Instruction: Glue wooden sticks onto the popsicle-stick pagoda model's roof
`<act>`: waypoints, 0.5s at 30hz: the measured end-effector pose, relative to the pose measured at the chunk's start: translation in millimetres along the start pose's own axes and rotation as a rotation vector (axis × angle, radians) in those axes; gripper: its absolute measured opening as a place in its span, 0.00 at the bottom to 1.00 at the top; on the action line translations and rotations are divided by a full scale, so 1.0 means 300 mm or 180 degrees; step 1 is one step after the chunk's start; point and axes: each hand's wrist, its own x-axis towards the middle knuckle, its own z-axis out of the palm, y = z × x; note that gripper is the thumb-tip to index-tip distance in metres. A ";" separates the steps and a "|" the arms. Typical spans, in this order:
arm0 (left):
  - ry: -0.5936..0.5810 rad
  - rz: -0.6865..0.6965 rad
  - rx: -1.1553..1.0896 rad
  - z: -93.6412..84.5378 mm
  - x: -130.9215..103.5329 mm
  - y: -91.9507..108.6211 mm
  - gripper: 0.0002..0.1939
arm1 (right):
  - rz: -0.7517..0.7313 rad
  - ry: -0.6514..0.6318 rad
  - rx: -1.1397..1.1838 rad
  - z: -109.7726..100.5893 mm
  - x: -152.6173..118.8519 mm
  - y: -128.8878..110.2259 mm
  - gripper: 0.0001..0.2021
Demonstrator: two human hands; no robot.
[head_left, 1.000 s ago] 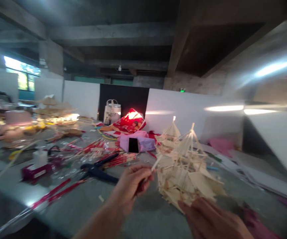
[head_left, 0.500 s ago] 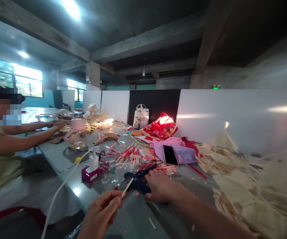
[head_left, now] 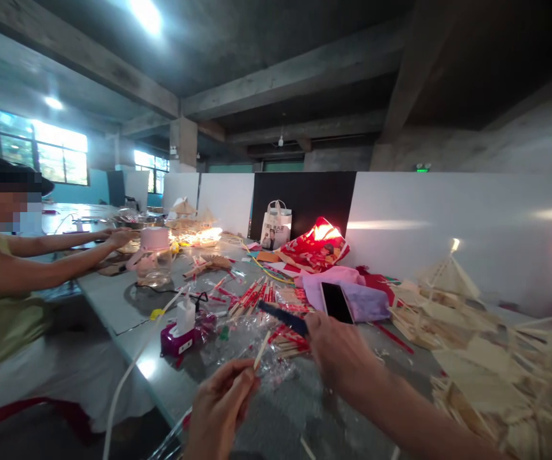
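My left hand [head_left: 225, 399] pinches a short, thin wooden stick [head_left: 262, 351] between thumb and fingers, its free end pointing up and away. To the right, my right hand [head_left: 338, 345] is wrapped round a dark blue plier-like hand tool [head_left: 283, 317]. One long, flat part of that tool sticks out leftward above the sticks; my fingers hide the rest, so its exact kind is unclear. Beneath it lie several sticks in red-printed wrappers [head_left: 252, 297] and crumpled clear plastic [head_left: 242, 348]. The held stick and the tool are apart.
A purple power adapter [head_left: 180, 338] with a white cable stands left. Beyond are a water jug [head_left: 154, 265], a phone [head_left: 337, 303] on purple cloth and a white bag [head_left: 276, 225]. Wooden models [head_left: 487, 383] crowd the right. A co-worker [head_left: 7, 268] sits at far left.
My right hand has closed on the dark blue tool and lifted it off the table, turning it. My left hand, still with the stick, has shifted slightly right.
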 end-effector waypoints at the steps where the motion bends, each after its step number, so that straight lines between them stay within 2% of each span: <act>1: -0.0057 0.0011 -0.0100 0.017 0.006 0.008 0.18 | 0.0226 0.0043 0.0230 -0.038 -0.027 0.035 0.08; 3: -0.0171 0.0043 -0.0322 0.061 0.012 0.025 0.15 | 0.0568 0.0187 0.0917 -0.101 -0.091 0.104 0.04; 5: -0.0298 0.0040 -0.0496 0.117 0.003 0.042 0.12 | 0.0833 0.0119 0.1824 -0.147 -0.164 0.156 0.08; 8: -0.0566 0.0062 -0.0575 0.205 -0.055 0.056 0.09 | 0.1445 -0.0743 0.3416 -0.190 -0.272 0.186 0.16; 10: -0.0675 0.0066 -0.0586 0.251 -0.113 0.049 0.09 | 0.1849 -0.1112 0.4180 -0.201 -0.337 0.178 0.18; 15: -0.0492 0.0092 -0.0362 0.308 -0.258 -0.021 0.11 | 0.2476 -0.0822 0.5117 -0.154 -0.473 0.144 0.16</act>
